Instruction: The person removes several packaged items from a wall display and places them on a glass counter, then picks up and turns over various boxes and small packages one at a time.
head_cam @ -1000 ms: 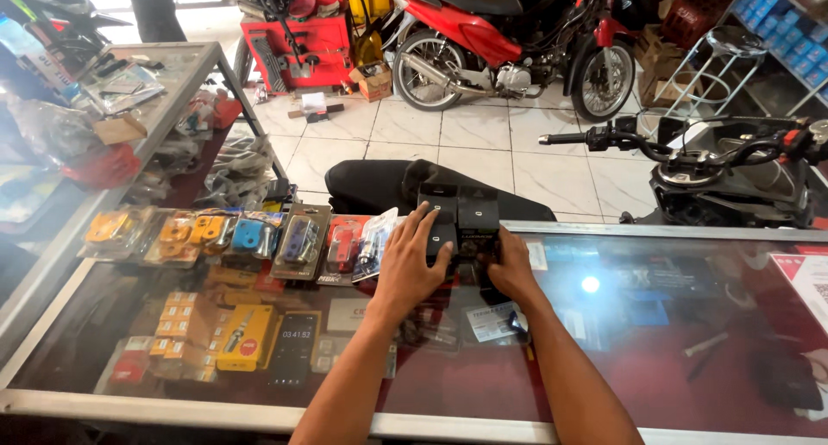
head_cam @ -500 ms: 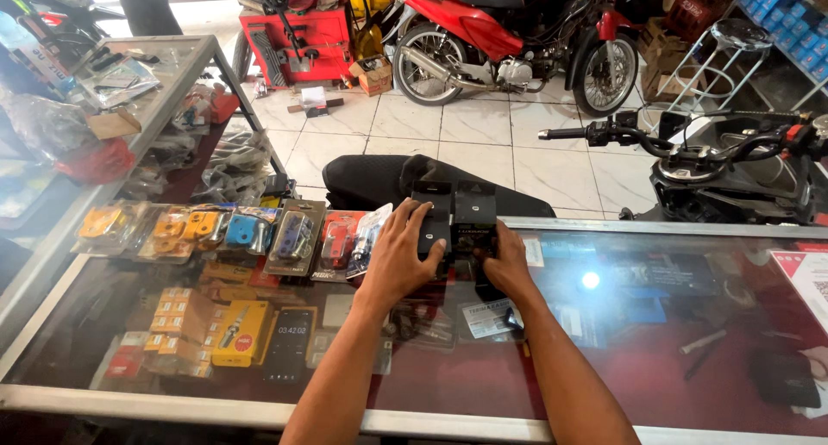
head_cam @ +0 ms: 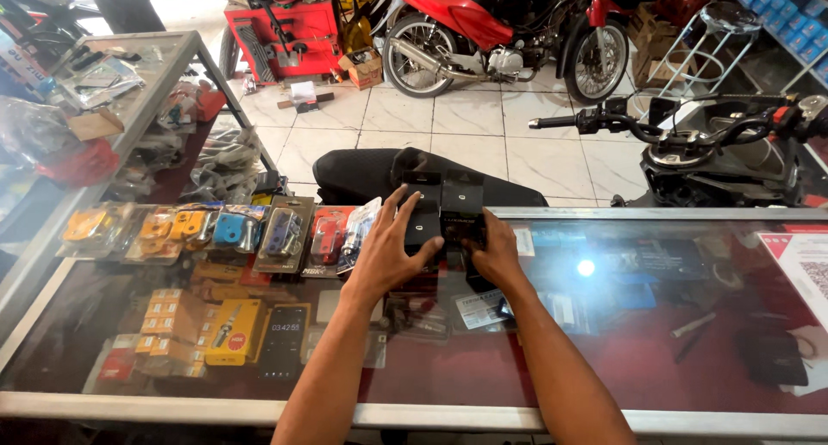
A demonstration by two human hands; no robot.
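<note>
Left hand: the left hand [head_cam: 385, 253] lies palm down with fingers spread over the left black box [head_cam: 422, 205], fingertips on its top face, pressing rather than clenching
Right hand: the right hand [head_cam: 498, 257] is curled around the lower edge of the right black box [head_cam: 463, 208], grasping it from the near side; the fingers are mostly hidden behind the box
Black boxes: two small dark cartons stand side by side, touching, on the far part of the glass counter [head_cam: 655, 359], close to its back rim
Counter: a glass-topped display case with a metal frame; a bright lamp reflection shows on the glass to the right of the hands
Blister packs: a row of carded parts in yellow, blue and red packs [head_cam: 231, 231] lies on the glass just left of the left hand
Under the glass: yellow cartons [head_cam: 231, 331] and a dark phone [head_cam: 285, 340] sit near the left forearm
Behind the counter: a black motorcycle seat [head_cam: 362, 171] lies just beyond the boxes on the tiled floor
Farther back: a red motorcycle [head_cam: 492, 31] stands well apart, and black handlebars [head_cam: 690, 128] reach in from the right
</note>
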